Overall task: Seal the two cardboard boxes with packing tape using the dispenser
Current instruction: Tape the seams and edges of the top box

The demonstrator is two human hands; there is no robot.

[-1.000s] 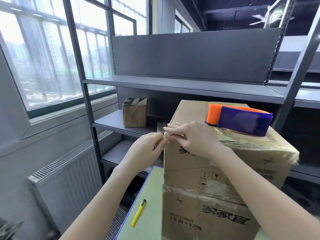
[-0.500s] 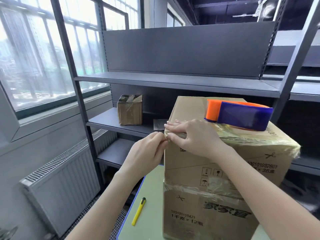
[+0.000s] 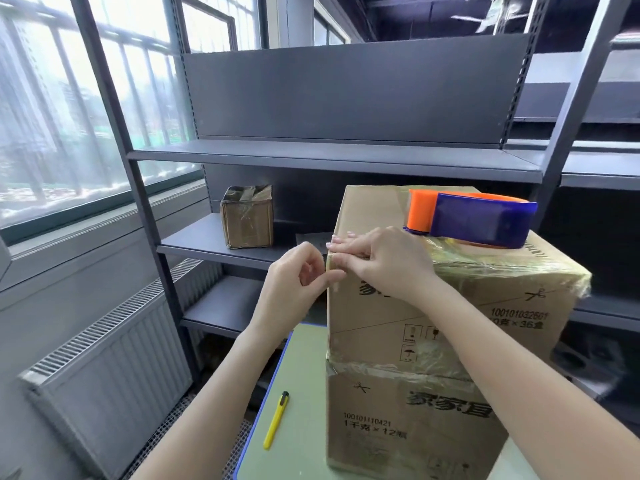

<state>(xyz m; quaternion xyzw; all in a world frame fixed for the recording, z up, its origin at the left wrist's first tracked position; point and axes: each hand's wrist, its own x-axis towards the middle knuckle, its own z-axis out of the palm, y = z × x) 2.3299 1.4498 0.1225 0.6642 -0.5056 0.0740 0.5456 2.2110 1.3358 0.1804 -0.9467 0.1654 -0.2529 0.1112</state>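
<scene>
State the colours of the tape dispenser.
The tape dispenser is orange and dark blue; head view.

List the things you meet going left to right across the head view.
Radiator → small taped box → left hand → right hand → tape dispenser. The yellow knife is left out, since it lies within the left hand's span.

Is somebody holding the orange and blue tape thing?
No, the tape dispenser sits by itself on top of the upper box, and the left hand and right hand are at that box's corner.
</scene>
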